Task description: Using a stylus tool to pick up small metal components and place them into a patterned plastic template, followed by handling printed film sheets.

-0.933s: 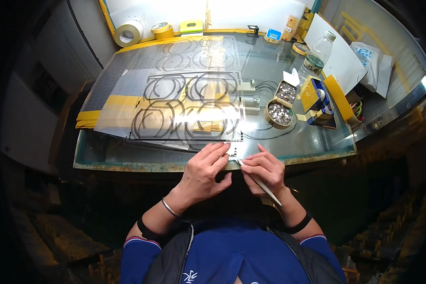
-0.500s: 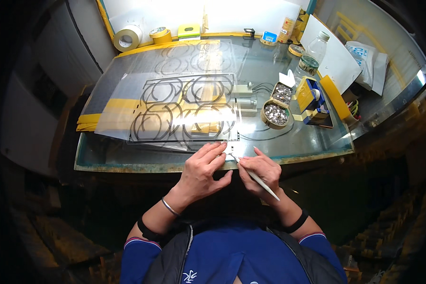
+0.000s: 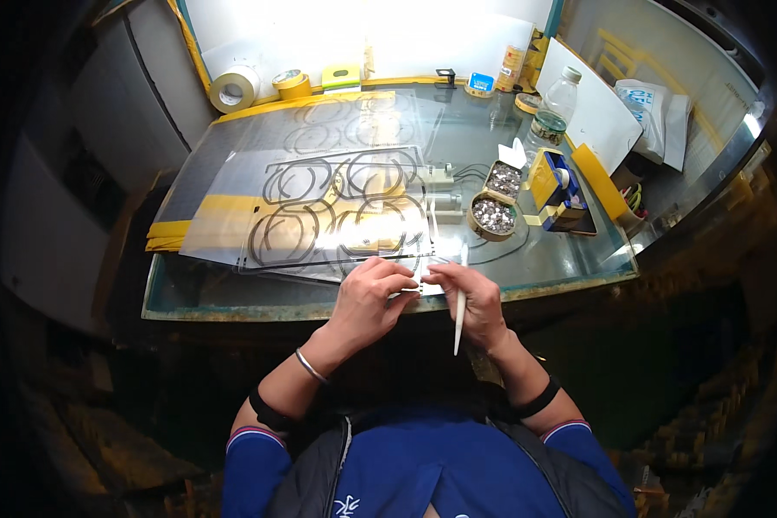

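A transparent film sheet [image 3: 220,233] printed with dark circular line patterns lies on the glass-topped table. My left hand [image 3: 367,298] is at its near right corner, thumb and fingertips closed together by a small white strip [image 3: 432,287]; what they pinch is too small to make out. In my right hand [image 3: 479,302] is a slim white pen-shaped tool [image 3: 459,324], its tapered end pointing down toward me and its upper end rising past the knuckles. The right thumb and index fingertips also meet at the white strip, close to the left fingertips.
Right of the film stand two round tins [image 3: 493,216] of small shiny pieces and a blue and yellow tape dispenser [image 3: 557,190]. Tape rolls [image 3: 235,89] line the back left. A clear bottle [image 3: 563,93] stands at the back right. The table's near edge [image 3: 233,312] runs below my hands.
The white tool has swung from a slant with its tip at the film to nearly upright in my right hand. My right fingertips have moved to the strip, and my left thumb has closed toward its fingers.
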`<state>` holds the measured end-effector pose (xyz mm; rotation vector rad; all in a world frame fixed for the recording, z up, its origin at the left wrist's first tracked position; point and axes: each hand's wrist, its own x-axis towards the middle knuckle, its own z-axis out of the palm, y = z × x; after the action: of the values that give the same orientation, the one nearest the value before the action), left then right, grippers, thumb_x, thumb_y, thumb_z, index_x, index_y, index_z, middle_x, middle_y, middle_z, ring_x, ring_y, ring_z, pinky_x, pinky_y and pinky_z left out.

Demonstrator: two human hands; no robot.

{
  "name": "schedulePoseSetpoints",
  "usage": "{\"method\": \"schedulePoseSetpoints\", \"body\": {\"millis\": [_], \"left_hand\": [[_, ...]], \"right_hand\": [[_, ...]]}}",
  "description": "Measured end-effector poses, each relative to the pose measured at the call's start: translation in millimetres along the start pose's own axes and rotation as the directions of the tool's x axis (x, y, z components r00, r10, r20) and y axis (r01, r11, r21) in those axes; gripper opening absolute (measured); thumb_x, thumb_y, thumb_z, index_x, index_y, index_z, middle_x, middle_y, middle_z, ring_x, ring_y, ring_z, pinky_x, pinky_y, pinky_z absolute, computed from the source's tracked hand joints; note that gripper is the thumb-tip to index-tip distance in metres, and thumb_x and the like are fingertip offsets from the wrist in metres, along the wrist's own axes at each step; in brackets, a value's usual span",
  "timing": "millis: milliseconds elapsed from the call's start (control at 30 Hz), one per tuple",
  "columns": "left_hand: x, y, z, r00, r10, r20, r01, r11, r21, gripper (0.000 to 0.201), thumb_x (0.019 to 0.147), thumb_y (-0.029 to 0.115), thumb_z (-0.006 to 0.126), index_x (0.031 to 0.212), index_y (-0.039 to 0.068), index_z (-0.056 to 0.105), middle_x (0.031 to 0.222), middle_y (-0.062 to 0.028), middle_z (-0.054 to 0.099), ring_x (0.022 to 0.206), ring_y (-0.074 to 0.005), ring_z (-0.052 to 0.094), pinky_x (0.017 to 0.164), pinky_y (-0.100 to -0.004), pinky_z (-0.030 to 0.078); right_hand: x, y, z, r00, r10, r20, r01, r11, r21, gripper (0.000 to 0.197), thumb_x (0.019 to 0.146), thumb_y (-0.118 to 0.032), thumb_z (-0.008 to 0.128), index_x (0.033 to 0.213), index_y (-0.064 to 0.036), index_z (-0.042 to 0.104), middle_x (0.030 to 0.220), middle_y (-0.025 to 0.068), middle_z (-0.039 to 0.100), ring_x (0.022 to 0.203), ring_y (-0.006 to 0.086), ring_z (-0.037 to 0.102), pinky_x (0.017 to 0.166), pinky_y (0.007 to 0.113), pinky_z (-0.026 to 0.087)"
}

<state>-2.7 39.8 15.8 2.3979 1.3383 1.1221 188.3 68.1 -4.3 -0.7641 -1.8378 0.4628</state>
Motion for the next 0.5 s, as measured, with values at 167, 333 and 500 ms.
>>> {"method": "schedulePoseSetpoints", "body": {"millis": [167, 333, 500], "left_hand": [[6.7, 5.5, -1.9, 0.992, -0.008, 0.129, 0.009, 1.0, -0.004, 0.008, 0.079, 0.006, 0.069, 0.083, 0.002, 0.064, 0.084, -0.0104, 0.059, 0.081, -0.03, 0.059, 0.072, -0.0382, 0.049], [5.1, 9.5, 6.3, 0.993, 0.022, 0.118, -0.038, 0.991, 0.128, 0.011, 0.084, 0.006, 0.062, 0.09, 0.001, 0.053, 0.087, -0.0147, 0.052, 0.081, -0.0331, 0.057, 0.071, -0.0418, 0.047], [3.0, 8.9, 12.8, 0.995, -0.079, 0.068, 0.072, 0.993, 0.096, 0.007, 0.085, 0.004, 0.058, 0.089, 0.0, 0.054, 0.088, -0.0162, 0.051, 0.083, -0.0344, 0.056, 0.071, -0.0414, 0.046]], "right_hand": [[-3.1, 9.7, 0.8, 0.995, -0.067, 0.075, 0.075, 0.99, -0.121, 0.017, 0.075, -0.006, 0.073, 0.09, -0.0088, 0.067, 0.08, 0.0092, 0.068, 0.075, 0.0283, 0.066, 0.065, 0.036, 0.052], [-3.6, 6.7, 1.4, 0.996, -0.058, 0.068, 0.067, 0.988, -0.141, 0.016, 0.075, -0.006, 0.074, 0.089, -0.0094, 0.067, 0.081, 0.0086, 0.068, 0.076, 0.0281, 0.066, 0.064, 0.036, 0.052], [-3.3, 5.0, 2.3, 0.996, -0.066, 0.063, 0.076, 0.985, -0.157, 0.017, 0.074, -0.006, 0.074, 0.089, -0.01, 0.067, 0.082, 0.0083, 0.069, 0.075, 0.0277, 0.066, 0.064, 0.036, 0.052]]}}
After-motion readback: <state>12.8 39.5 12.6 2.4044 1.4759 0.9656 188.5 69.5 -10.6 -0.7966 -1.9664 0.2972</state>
